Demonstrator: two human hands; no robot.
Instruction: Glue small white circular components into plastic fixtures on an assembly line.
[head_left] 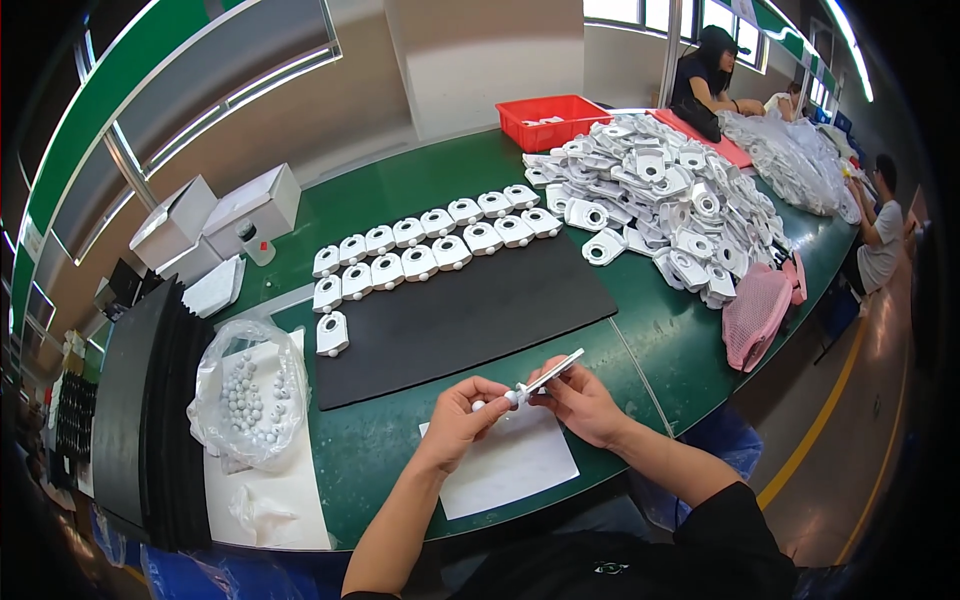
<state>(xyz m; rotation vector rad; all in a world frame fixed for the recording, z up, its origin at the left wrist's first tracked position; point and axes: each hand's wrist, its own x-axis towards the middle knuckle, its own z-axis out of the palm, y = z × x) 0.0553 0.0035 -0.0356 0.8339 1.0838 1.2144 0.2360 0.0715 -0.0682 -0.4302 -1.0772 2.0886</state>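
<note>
Above a white sheet of paper, my two hands meet in front of me. My right hand is closed on a flat white plastic part, tilted and seen nearly edge-on. Pinched in my left hand is a small white ball, touching or very near the part's lower end. Another white ball shows by the left fingertips. Beyond my hands, white plastic parts with dark round holes stand in rows on a black mat; small white balls show at their near ends.
A large heap of similar white parts covers the back right, near a red bin and a pink mesh pouch. At left are a clear bag of white balls, stacked black mats and white boxes. Co-workers sit farther right.
</note>
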